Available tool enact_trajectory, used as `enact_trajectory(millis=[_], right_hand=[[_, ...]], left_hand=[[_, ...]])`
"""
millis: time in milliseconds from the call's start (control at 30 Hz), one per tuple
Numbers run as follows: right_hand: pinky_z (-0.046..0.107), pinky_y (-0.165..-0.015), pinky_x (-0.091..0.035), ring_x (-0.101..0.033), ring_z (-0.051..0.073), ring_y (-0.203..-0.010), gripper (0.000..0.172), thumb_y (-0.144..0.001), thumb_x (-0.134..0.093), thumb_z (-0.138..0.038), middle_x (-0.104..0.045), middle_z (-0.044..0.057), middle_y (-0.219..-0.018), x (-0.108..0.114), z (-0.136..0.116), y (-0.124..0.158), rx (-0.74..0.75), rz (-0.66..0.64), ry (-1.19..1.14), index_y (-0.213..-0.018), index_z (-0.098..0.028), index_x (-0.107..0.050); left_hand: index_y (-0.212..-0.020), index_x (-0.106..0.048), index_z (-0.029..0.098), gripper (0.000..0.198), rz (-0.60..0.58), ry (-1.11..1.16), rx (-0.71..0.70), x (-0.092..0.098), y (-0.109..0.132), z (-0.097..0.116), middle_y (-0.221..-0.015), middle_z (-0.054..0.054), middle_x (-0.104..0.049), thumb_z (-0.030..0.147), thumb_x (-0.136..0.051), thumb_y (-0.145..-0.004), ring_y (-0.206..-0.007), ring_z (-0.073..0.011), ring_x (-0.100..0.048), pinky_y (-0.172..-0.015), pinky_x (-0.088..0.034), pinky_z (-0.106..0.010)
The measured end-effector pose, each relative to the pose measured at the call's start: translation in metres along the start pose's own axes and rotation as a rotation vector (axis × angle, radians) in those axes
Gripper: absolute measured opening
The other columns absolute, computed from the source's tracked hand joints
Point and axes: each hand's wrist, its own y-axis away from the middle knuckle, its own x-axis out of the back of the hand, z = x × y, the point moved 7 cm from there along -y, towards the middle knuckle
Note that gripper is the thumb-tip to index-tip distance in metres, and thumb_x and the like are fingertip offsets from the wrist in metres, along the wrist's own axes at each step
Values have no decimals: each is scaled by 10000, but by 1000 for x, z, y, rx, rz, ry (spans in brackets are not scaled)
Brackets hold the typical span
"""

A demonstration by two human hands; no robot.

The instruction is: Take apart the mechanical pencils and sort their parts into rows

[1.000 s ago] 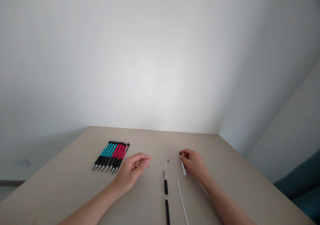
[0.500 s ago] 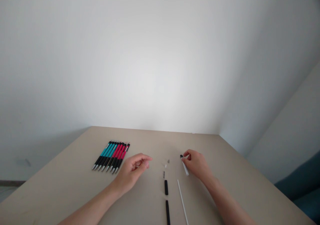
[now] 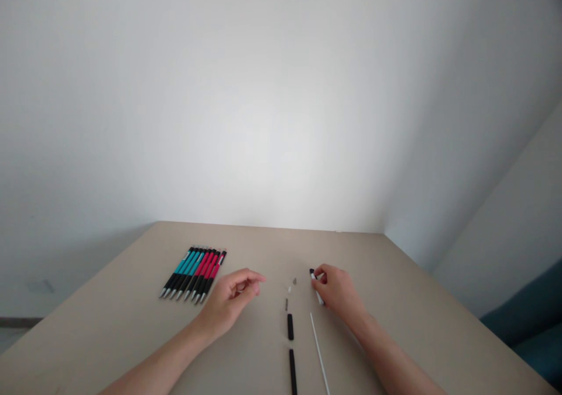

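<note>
My right hand (image 3: 336, 292) is curled around a white pen barrel with a black end (image 3: 313, 278), low over the beige table (image 3: 132, 325). My left hand (image 3: 230, 301) rests on the table with fingers loosely curled and thumb near the fingertips; I see nothing in it. Between my hands lie loose pen parts: two tiny pieces (image 3: 292, 284), a small spring-like bit (image 3: 287, 305), a short black piece (image 3: 290, 326), a longer black piece (image 3: 292, 377) and a thin white refill (image 3: 319, 351).
A neat row of several assembled pens (image 3: 193, 273), teal and red with black grips, lies at the back left of the table. A white wall stands behind. A dark teal seat (image 3: 527, 330) shows at the right edge.
My right hand has shifted a little left and toward me with the white barrel. My left hand has hardly moved.
</note>
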Motion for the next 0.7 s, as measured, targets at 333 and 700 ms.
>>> enact_trajectory(millis=[333, 700], right_hand=[[232, -611, -414, -634, 160, -642, 153, -744, -557, -120, -699, 39, -665, 0, -1, 1, 19, 36, 3, -801, -164, -692], [275, -808, -436, -616, 185, -857, 172, -799, -574, -207, -685, 51, -851, 5, -45, 14, 366, 62, -52, -896, -185, -714]], left_hand=[[-1009, -671, 143, 312, 8, -30, 14, 1, 0, -4, -743, -19, -591, 392, -552, -864, -507, -78, -402, -449, -331, -187], [-1005, -676, 155, 286, 7, -27, -3, 1, 0, -2, -741, -12, -585, 377, -552, -873, -510, -78, -405, -449, -325, -185]])
